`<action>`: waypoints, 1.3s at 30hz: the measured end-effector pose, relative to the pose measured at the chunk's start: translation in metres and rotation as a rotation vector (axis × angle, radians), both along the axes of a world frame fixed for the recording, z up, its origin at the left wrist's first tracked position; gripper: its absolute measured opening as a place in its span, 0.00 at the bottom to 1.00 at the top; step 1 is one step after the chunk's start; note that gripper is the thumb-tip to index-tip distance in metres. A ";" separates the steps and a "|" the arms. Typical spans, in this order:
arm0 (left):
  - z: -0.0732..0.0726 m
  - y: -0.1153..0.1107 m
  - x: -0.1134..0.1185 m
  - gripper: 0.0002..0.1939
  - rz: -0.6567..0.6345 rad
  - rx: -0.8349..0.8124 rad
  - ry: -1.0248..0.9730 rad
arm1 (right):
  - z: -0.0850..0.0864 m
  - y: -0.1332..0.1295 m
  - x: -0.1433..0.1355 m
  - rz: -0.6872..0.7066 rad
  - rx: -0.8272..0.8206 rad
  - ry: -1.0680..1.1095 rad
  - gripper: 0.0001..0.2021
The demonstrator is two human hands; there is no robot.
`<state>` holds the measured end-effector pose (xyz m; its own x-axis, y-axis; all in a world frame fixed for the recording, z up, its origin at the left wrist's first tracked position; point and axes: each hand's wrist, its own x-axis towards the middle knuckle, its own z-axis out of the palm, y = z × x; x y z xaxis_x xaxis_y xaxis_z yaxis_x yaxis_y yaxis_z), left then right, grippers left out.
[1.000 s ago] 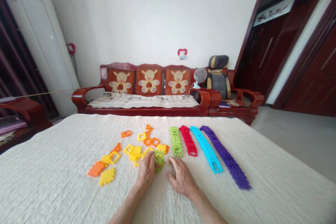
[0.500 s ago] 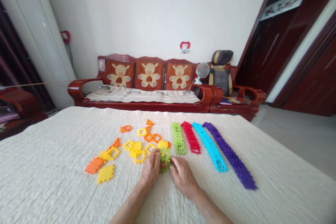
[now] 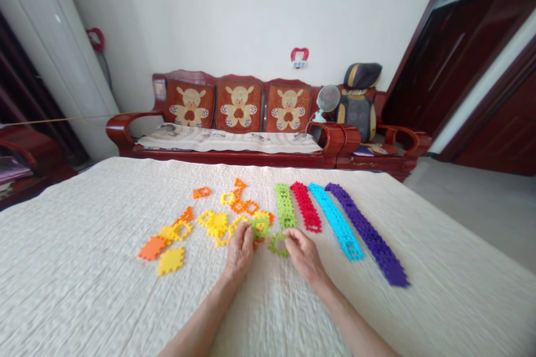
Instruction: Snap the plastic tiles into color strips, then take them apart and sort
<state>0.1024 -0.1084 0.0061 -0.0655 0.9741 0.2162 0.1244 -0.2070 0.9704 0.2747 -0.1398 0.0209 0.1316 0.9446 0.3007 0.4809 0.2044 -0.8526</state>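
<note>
My left hand (image 3: pixel 242 248) pinches a green notched piece (image 3: pixel 260 227) near the middle of the table. A separate green ring-shaped piece (image 3: pixel 278 245) is held at its right edge by my right hand (image 3: pixel 300 251). The two pieces are a little apart. Behind my right hand lies a green strip of joined pieces (image 3: pixel 285 206), and beside it a red strip (image 3: pixel 306 206), a light blue strip (image 3: pixel 336 222) and a long purple strip (image 3: pixel 368 235). Loose yellow pieces (image 3: pixel 217 223) lie left of my left hand, with orange pieces (image 3: pixel 238 195) behind them.
More pieces lie at the left, among them an orange one (image 3: pixel 152 248) and a yellow one (image 3: pixel 171 260). A pale textured cloth covers the table (image 3: pixel 92 240). Beyond it stands a red wooden sofa (image 3: pixel 226 157) with bear cushions and a small fan (image 3: pixel 328 99).
My hands have moved slightly apart, and the green pieces between them are now separate, one in each hand. The view has tilted down a little.
</note>
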 end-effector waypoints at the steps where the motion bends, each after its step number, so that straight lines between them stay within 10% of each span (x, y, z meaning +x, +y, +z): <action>1: 0.000 0.001 0.000 0.17 -0.001 -0.027 -0.046 | 0.001 0.002 0.005 -0.031 0.019 -0.025 0.11; 21: -0.005 0.004 0.000 0.16 -0.030 -0.038 -0.107 | -0.007 0.009 0.021 0.090 0.271 -0.277 0.13; 30: -0.004 0.004 0.001 0.16 -0.022 -0.027 -0.118 | 0.007 -0.009 0.027 0.384 0.118 -0.477 0.36; 39: -0.005 0.005 0.002 0.15 -0.019 -0.011 -0.119 | 0.008 -0.002 0.032 0.347 0.127 -0.548 0.25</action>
